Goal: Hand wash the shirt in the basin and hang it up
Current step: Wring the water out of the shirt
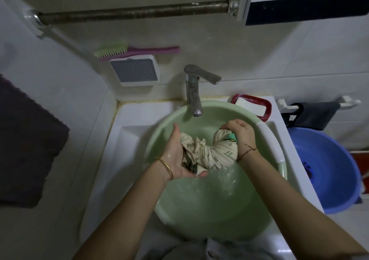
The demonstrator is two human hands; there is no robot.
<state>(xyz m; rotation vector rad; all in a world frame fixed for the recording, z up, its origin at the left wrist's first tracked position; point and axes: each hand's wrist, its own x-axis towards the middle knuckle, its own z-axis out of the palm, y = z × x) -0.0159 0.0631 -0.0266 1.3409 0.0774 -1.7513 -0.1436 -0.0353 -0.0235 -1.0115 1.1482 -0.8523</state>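
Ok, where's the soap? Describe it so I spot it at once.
Start at the chrome tap behind the green basin. Just right of its spout sits a red dish; the soap is the white bar inside it, the only white block nearby.

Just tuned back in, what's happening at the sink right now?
A person holds the shirt twisted into a rope over the green basin, which sits in the sink with bubbly water in it. The right hand grips one end and the left hand curls around the other, apparently wringing it out. No water is visibly running from the tap. The shirt is not hung up yet.
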